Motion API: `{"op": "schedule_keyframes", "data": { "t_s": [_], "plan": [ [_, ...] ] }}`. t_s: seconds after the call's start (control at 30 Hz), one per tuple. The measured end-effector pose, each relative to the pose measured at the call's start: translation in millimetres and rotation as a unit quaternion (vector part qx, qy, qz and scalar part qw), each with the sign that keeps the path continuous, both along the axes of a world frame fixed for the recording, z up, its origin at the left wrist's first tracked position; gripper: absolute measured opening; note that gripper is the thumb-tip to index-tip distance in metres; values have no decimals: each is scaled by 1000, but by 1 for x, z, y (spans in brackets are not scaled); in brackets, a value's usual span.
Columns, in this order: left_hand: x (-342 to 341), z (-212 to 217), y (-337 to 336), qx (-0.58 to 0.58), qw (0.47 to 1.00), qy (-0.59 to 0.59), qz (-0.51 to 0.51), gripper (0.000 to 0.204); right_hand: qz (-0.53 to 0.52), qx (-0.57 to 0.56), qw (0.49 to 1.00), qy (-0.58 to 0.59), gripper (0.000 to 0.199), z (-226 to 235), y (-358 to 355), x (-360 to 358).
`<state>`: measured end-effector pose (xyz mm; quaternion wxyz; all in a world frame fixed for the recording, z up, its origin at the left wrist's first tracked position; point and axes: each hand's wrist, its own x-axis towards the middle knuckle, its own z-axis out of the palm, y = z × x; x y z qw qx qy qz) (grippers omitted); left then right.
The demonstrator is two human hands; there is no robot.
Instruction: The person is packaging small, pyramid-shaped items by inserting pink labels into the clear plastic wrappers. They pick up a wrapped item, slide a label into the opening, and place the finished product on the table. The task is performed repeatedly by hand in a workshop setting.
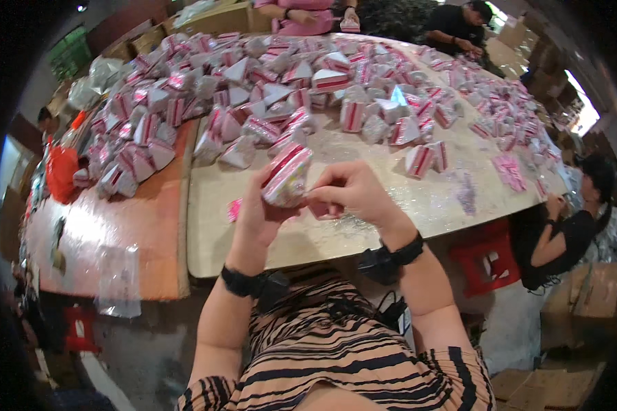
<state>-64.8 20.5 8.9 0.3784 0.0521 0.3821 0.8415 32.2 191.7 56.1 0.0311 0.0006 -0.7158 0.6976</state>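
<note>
My left hand (255, 218) is wrapped around a wedge-shaped toy cake slice (289, 172), held tilted above the near edge of the table. The slice has dark red and pink layers and a pale, patterned, shiny side. Against its lower right edge, my right hand (353, 190) is closed in a pinch. Whatever lies between those fingertips is too small to make out. Beyond my hands lies a large heap of similar slices (330, 81), many in shiny clear wrap. A small bright pink piece (234, 209) lies beside my left hand.
A pale tabletop (404, 205) meets an orange-brown one (144, 233) at my left. A clear plastic bag (119, 281) hangs over the left edge; an orange bag (62, 171) lies farther left. Other people sit at the far side and right, near a red stool (485, 259).
</note>
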Motion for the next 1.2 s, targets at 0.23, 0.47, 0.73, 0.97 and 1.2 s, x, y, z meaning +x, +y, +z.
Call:
{"op": "schedule_keyframes", "data": {
  "t_s": [0.23, 0.47, 0.73, 0.97, 1.2],
  "plan": [
    [11, 5, -1, -53, 997, 26, 59, 40, 55, 56, 997, 11, 11, -6, 0, -10],
    [6, 0, -17, -67, 994, 75, 38, 43, 53, 52, 996, 55, 12, -19, -6, -22],
    [3, -9, -36, -169, 975, 141, 15, 63, 51, 33, 998, 30, 9, -31, -25, -9],
    [-9, -17, -67, -316, 882, 346, 55, 43, -193, 250, 935, 160, 20, -8, 161, 33],
    [12, -22, -53, -347, 819, 453, 60, 31, -502, 362, 774, 133, 26, 23, 239, 97]
  ]
}}
